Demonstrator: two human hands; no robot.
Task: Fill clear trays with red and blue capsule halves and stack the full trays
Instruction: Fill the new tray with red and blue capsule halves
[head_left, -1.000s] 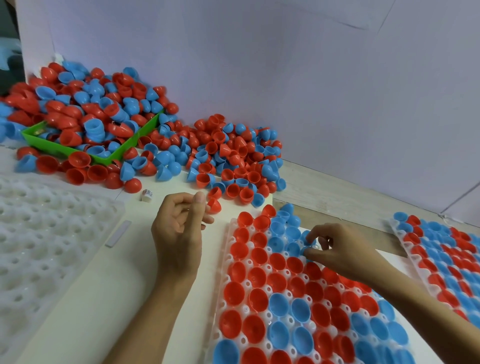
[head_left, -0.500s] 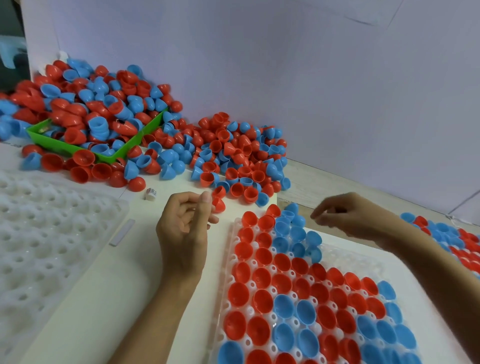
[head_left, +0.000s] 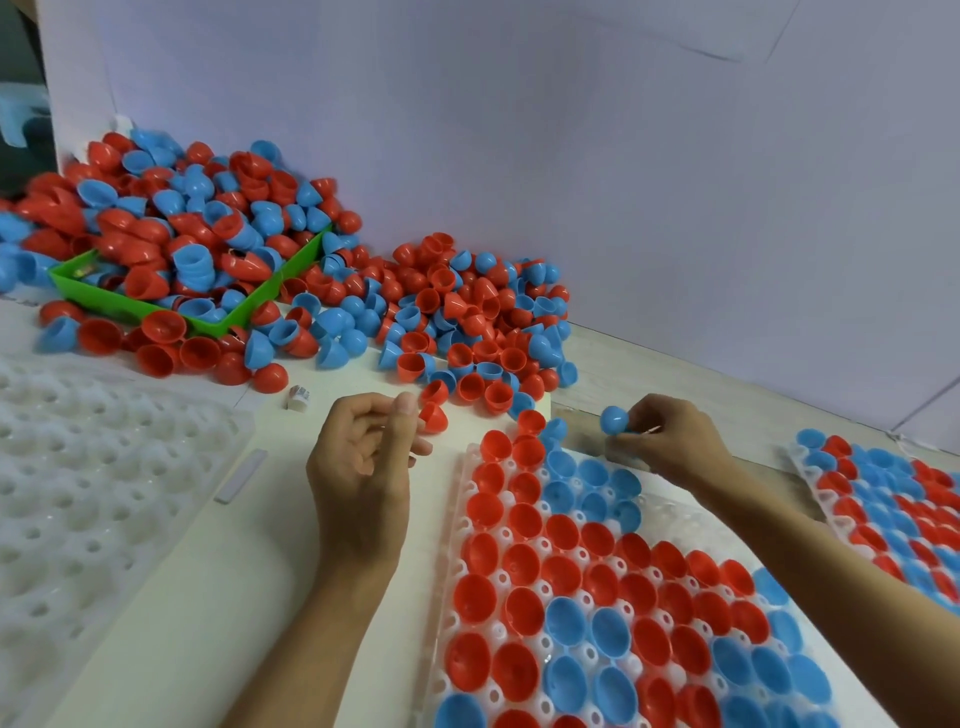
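Left hand (head_left: 358, 478) contents perhaps hidden

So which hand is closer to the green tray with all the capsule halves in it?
Left. The left hand hovers below and to the right of the green tray, holding nothing visible. The right hand is farther right, pinching a blue capsule half.

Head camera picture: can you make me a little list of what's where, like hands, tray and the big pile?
Right hand: pinches a blue capsule half above the tray's far end.
Left hand: fingers loosely curled, holding nothing, beside the tray.
Tray being filled: clear, mostly full of red and blue halves; empty cups remain near the right hand.
Loose pile: red and blue halves along the wall.
Green bin: heaped with halves.
Filled tray: far right.
Empty trays: left.
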